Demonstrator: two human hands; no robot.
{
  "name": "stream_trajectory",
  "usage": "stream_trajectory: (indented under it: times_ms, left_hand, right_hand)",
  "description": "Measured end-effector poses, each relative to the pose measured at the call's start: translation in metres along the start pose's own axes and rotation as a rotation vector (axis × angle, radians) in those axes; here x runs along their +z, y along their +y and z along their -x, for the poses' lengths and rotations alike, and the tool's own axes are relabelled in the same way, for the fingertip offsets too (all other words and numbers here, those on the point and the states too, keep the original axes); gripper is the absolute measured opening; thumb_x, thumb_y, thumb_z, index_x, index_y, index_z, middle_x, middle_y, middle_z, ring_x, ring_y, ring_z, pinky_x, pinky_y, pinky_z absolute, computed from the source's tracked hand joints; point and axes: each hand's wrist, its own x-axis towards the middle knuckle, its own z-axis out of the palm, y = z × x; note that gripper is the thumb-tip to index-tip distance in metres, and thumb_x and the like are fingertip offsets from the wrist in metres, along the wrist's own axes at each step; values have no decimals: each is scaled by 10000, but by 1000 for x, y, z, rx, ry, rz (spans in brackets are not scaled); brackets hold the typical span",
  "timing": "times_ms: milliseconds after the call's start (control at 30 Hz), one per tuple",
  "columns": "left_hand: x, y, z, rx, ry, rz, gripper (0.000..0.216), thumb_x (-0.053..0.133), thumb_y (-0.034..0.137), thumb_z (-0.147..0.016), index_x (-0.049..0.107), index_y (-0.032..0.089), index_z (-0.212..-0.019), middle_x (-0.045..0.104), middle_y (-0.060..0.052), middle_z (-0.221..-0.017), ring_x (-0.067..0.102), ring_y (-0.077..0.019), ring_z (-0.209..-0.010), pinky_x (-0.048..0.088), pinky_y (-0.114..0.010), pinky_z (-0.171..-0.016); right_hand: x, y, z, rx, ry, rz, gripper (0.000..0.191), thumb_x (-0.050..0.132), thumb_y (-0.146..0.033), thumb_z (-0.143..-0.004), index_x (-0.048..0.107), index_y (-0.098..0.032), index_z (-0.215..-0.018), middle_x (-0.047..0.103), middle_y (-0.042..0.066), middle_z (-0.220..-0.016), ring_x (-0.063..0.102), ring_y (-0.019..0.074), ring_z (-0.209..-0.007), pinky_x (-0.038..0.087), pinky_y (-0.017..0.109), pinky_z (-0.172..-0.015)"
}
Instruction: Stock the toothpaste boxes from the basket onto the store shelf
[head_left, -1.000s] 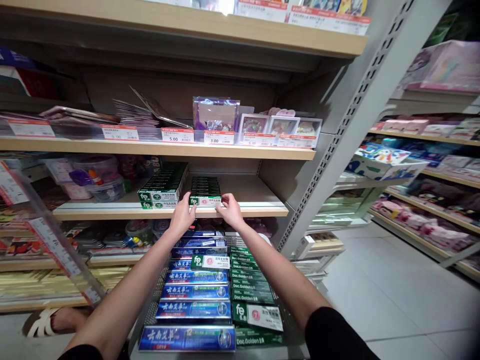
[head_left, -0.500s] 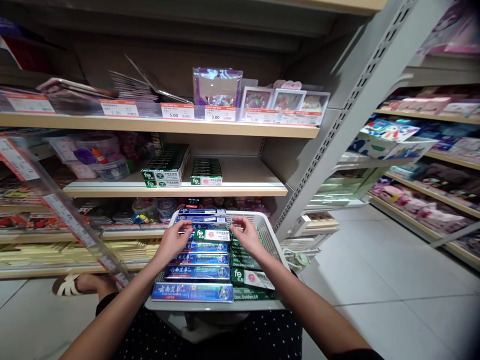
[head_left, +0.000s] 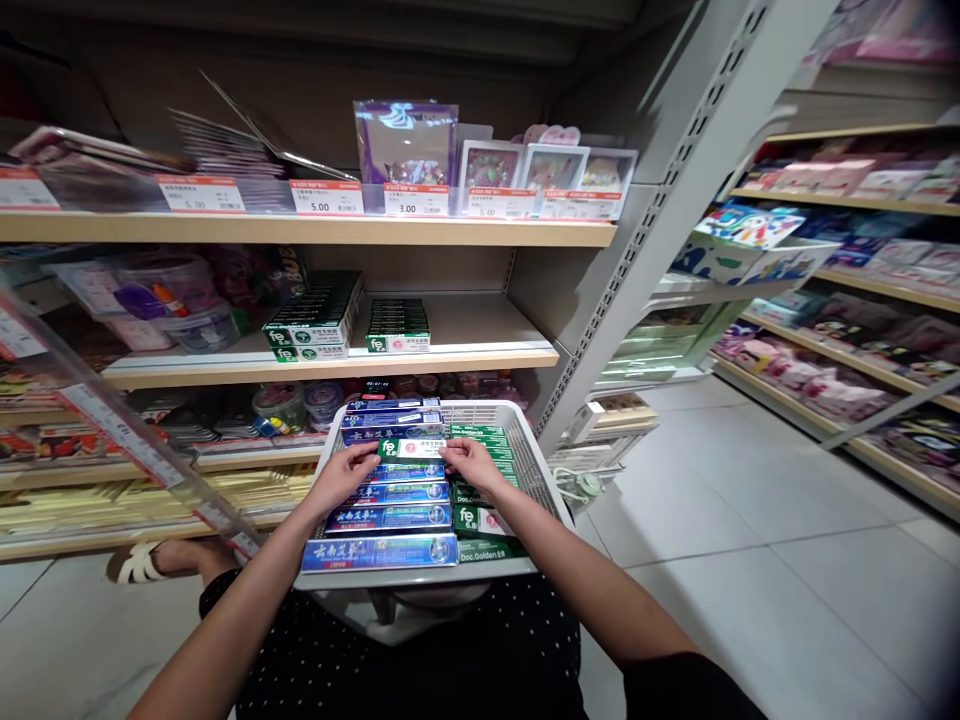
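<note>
A green-and-white toothpaste box [head_left: 411,449] is held level above the basket, one end in each hand. My left hand [head_left: 346,474] pinches its left end, and my right hand [head_left: 475,466] grips the right end. Under it, a light grey plastic basket [head_left: 534,470] rests on my lap. Blue toothpaste boxes [head_left: 381,553] lie stacked in rows along the basket's left side. More green toothpaste boxes [head_left: 480,521] fill the right side, partly covered by my right hand and forearm.
Two groups of green boxes, a larger stack [head_left: 315,318] and a smaller one [head_left: 399,326], stand on the middle shelf [head_left: 480,355]. Clear tubs [head_left: 180,300] sit to their left. A slanted price-label strip [head_left: 124,425] crosses at left. A metal upright [head_left: 645,220] rises at right.
Both hands have closed on the ends of the green toothpaste box; earlier the right fingers were raised and looser. The whole view has shifted slightly.
</note>
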Motion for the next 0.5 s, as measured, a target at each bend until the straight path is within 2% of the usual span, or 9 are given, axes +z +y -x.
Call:
stream_trajectory:
  times_ms: [133,367,500]
  left_hand:
    - [0,3,3,0,-12,14,616,734,593,-652,677,174,-1099,704,-129,-1103,673,-259,-950,553,-379,-801]
    - [1,7,5,31,9,59,538,760,589,-609,650,180,-940,721,-85,-899,675,-203,-770,561,-351,-699]
    - [1,4,4,40,12,47,513,763,580,-610,629,186,-909,710,-99,-978,674,-204,-810,558,-347,-711]
  right_hand:
    - [-2,2,-1,11,-2,-32,283,772,-368,-665,644,-169,-820,684,7,-745,625,137,-625,519,271,-617]
    - [-2,1,1,-30,18,-34,377,822,-391,-571,645,-166,-816,700,24,-761,659,158,-684,533,295,-674]
    - [-1,-2,3,-44,13,-24,370,821,-389,-565,641,-167,-801,699,26,-762,660,165,-704,532,304,-699]
